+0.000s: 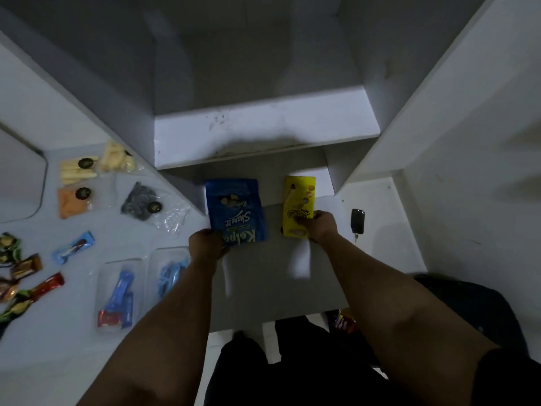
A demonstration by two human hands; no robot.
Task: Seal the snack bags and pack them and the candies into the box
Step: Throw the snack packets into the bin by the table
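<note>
Box (269, 276) stands open before us, its flaps spread wide. We hold a blue bag (235, 212) by its near edge in our left hand (206, 244), fingers curled on it, over the box's left side. Our right hand (322, 227) grips a yellow bag (298, 200) at the box's right side. Loose candies (20, 276) and clear snack bags (77, 168) lie on the table (58, 347), left of the box.
</note>
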